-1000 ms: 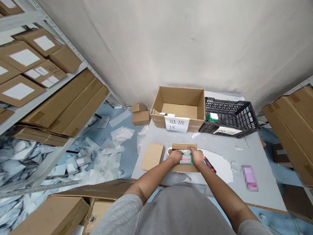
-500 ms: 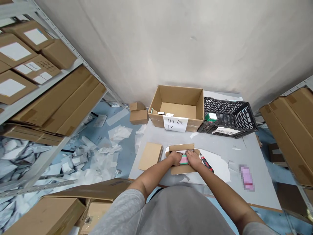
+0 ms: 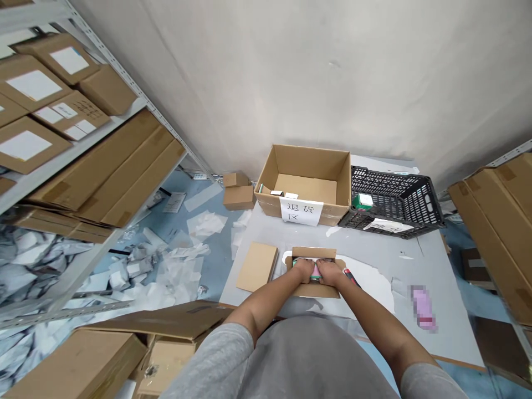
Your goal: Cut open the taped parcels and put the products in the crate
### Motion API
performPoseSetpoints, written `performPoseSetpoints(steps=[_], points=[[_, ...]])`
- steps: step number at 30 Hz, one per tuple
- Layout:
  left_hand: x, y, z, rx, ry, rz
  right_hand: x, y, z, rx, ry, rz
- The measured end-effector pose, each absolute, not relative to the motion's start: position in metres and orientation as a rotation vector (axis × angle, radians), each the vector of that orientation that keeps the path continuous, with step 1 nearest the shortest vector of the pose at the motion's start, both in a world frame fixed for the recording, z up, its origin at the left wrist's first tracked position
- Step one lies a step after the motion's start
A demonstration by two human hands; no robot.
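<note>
A small open cardboard box (image 3: 316, 290) lies on the table in front of me, its flaps folded outward. In it sits a pink and green package (image 3: 316, 271), largely covered by my hands. My left hand (image 3: 305, 268) rests on the package's left part, fingers stretched flat over the top. On its right part lies my right hand (image 3: 328, 271), also flat with the fingers forward. A red and black utility knife (image 3: 351, 276) is beside the box, partly hidden behind my right wrist.
A large carton (image 3: 308, 183) with a paper sign and a black plastic crate (image 3: 399, 202) stand at the back. A closed brown box (image 3: 256, 267) lies to the left. A blurred pink item (image 3: 423, 307) is at right. Shelves of cartons (image 3: 78, 111) flank the table.
Both hands have shifted and flattened over the package, covering more of it. More of the knife is now hidden by my right wrist. The whole view has shifted slightly.
</note>
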State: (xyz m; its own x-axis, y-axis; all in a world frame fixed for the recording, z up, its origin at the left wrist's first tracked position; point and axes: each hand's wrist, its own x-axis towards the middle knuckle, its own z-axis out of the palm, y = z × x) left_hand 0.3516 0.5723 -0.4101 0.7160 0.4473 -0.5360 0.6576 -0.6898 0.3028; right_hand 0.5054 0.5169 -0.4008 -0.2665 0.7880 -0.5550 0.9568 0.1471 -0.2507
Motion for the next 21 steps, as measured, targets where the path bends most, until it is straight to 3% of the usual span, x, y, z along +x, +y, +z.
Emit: performPoseSetpoints(steps=[10, 15, 21], points=[[0.327, 0.581, -0.384, 2.349, 0.947, -0.421, 0.518, 0.503, -0.372, 1.947, 2.316, -0.855], [0.3, 0.574, -0.359, 2.203, 1.015, -0.16, 0.529, 0.478, -0.353, 2.52, 2.465, -1.08], [0.296, 0.537, -0.353, 1.945, 1.106, 0.321, 0.494, 0.474, -0.358, 3.254, 1.934, -1.603]])
